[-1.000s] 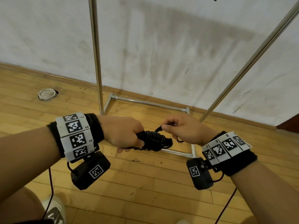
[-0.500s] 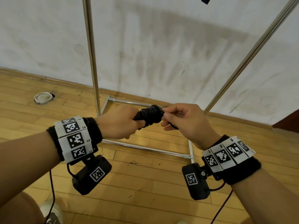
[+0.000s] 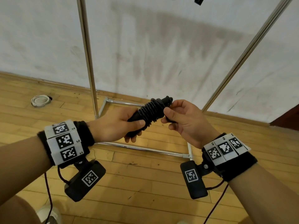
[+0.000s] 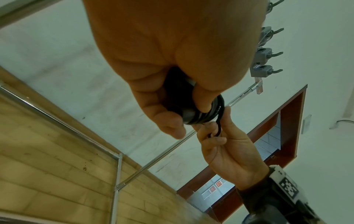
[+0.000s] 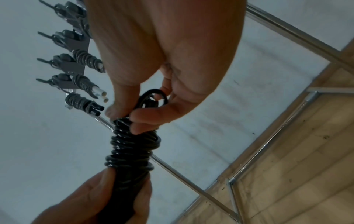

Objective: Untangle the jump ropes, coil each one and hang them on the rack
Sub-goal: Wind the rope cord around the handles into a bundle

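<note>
A black jump rope [image 3: 152, 112] is wound in tight coils around its own handles, tilted up toward the right. My left hand [image 3: 116, 126] grips the handle end of the black jump rope [image 5: 122, 186]. At the far end of the bundle, my right hand [image 3: 181, 120] pinches a small loop of cord [image 5: 153, 97]. The left wrist view shows the handle's butt end [image 4: 188, 115] in my left hand [image 4: 172, 75], with the right hand [image 4: 224, 144] holding the cord loop beyond it. Above, the rack's hooks [image 5: 63, 60] carry several coiled ropes [image 5: 84, 103].
The chrome rack stands against the white wall, with one upright [image 3: 87, 59] at left, a slanted upright [image 3: 242, 52] at right and a floor frame [image 3: 142, 148] below my hands. A white ring [image 3: 40, 100] lies on the wood floor at far left. A shoe [image 3: 48, 214] shows at the bottom.
Both hands have lifted the coiled rope up toward the wall and tilted its far end higher. The right hand has shifted along the cord end while the left keeps its grip.
</note>
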A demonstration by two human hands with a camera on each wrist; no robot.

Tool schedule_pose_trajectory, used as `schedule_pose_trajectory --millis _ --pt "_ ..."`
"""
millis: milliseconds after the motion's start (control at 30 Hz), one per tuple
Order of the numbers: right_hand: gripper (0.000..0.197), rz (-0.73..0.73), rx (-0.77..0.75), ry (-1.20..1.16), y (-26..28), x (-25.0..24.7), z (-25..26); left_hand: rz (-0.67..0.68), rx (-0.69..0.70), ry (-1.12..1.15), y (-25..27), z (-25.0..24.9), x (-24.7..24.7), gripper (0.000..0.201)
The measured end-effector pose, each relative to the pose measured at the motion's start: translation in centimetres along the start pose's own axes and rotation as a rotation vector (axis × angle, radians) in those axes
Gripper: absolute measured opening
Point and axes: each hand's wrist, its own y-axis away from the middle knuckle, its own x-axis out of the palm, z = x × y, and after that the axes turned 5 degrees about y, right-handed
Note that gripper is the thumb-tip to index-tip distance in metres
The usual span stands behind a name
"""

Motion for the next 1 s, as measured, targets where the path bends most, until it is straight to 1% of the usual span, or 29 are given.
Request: schedule_pose_trajectory --millis 100,167,233,300,367,400,433,467,500,533,567,600,667,700,767,833,933,1000 --pt "0.055 0.086 0.018 -0.068 0.0 0.0 -0.2 0.033 0.008 0.001 0.1 0.1 0.0 0.013" --pt "0.045 0.139 -0.013 -0.012 0.1 0.0 -0.3 0.06 -0.011 -0.004 0.1 0.3 -0.1 0.016" --pt "0.038 0.151 -0.05 0.038 0.1 0.1 -0.4 0.104 -0.047 0.002 0.1 0.4 -0.1 0.022" --pt "0.036 0.138 -0.078 0.072 0.1 0.2 -0.4 0.144 -0.091 0.002 0.1 0.2 -0.1 0.035" --pt "0.036 0.116 -0.102 0.102 0.0 0.4 -0.5 0.149 -0.109 -0.118 0.1 -0.2 -0.3 0.056" --pt "0.036 0.103 -0.115 0.117 0.0 0.5 -0.5 0.119 -0.09 -0.212 0.2 -0.6 -0.5 0.066" --pt "0.036 0.092 -0.128 0.13 -0.1 0.7 -0.5 0.069 -0.052 -0.277 0.3 -1.0 -0.6 0.072" --pt "0.035 0.086 -0.143 0.145 -0.1 0.8 -0.5 0.018 0.005 -0.286 0.3 -1.4 -0.7 0.07" --pt "0.035 0.089 -0.158 0.162 -0.2 1.1 -0.6 -0.003 0.056 -0.232 0.3 -1.7 -0.6 0.062" --pt "0.034 0.101 -0.174 0.178 -0.1 1.3 -0.8 0.008 0.074 -0.138 0.2 -2.1 -0.3 0.055" --pt "0.034 0.115 -0.19 0.19 -0.1 1.7 -0.9 0.034 0.064 -0.045 0.2 -2.2 0.1 0.053" --pt "0.033 0.125 -0.205 0.197 0.0 2.0 -1.1 0.053 0.046 0.029 0.3 -2.3 0.4 0.055" --pt "0.034 0.119 -0.227 0.218 0.1 2.4 -1.2 0.035 0.019 0.096 0.4 -2.2 0.8 0.058" --pt "0.036 0.098 -0.234 0.238 0.1 2.6 -1.2 0.026 0.012 0.125 0.4 -2.1 0.8 0.055" --pt "0.044 0.008 -0.242 0.288 0.1 2.8 -1.1 0.006 0.001 0.19 0.5 -2.1 0.7 0.048" --pt "0.05 -0.074 -0.252 0.324 -0.1 2.7 -1.1 -0.032 0.007 0.207 0.4 -2.1 0.5 0.044" --pt "0.036 -0.093 -0.293 0.337 0.0 2.8 -1.2 -0.052 -0.005 0.203 0.2 -2.0 0.4 0.042" --pt "0.035 -0.09 -0.299 0.317 0.0 2.8 -1.2 -0.059 -0.033 0.225 0.0 -1.9 0.3 0.043"
